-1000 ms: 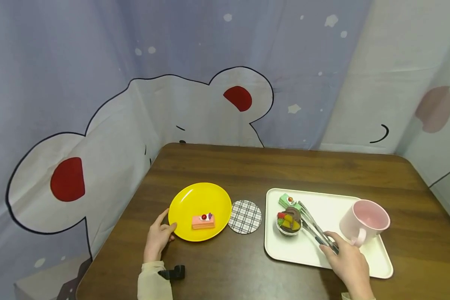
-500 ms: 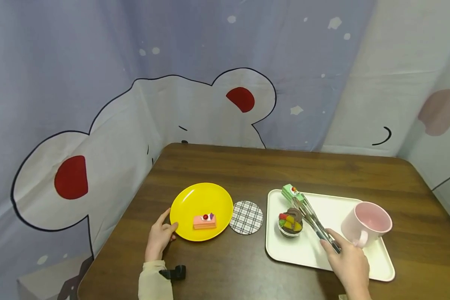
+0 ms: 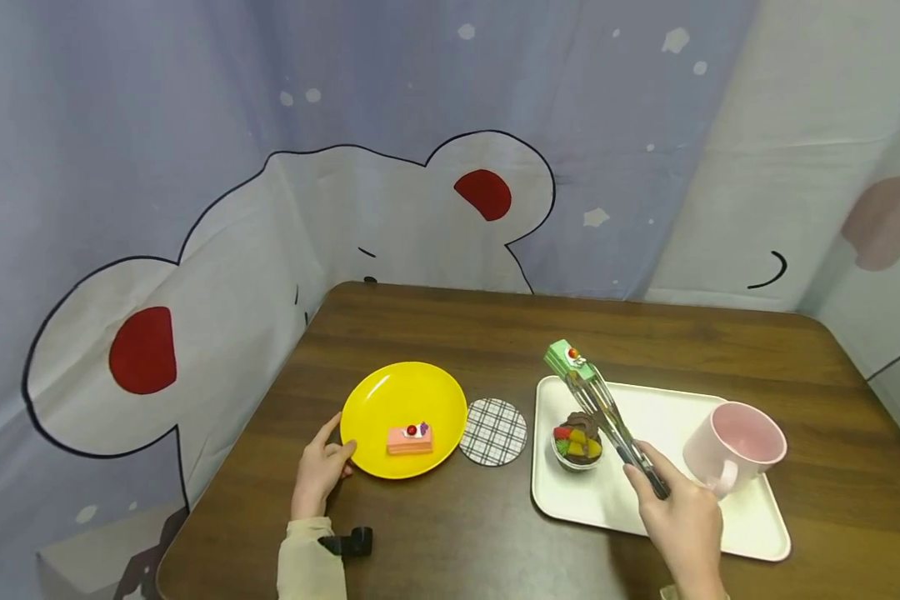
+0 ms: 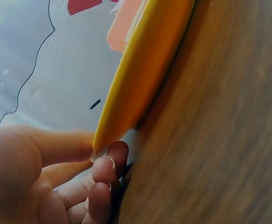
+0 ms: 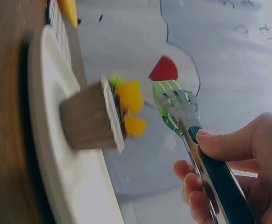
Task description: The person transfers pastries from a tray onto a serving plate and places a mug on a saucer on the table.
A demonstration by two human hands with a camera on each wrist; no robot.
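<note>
- Your left hand [image 3: 320, 472] pinches the near left rim of the yellow plate [image 3: 367, 408], thumb and fingers on either side of the edge.
- On that plate, right and near of its middle, lies the pink cake [image 3: 410, 442] with a red berry on top.
- Your right hand [image 3: 682, 517] grips the metal tongs [image 3: 613, 417], their arms squeezed narrow.
- The tongs hold the green cake [image 3: 566, 359] up at the far left corner of the white tray [image 3: 592, 504].
- On the tray's left side stands the fruit-topped cup dessert [image 3: 576, 446], and on its right the pink mug [image 3: 735, 446].
- Between plate and tray lies the checked coaster [image 3: 493, 432].
</note>
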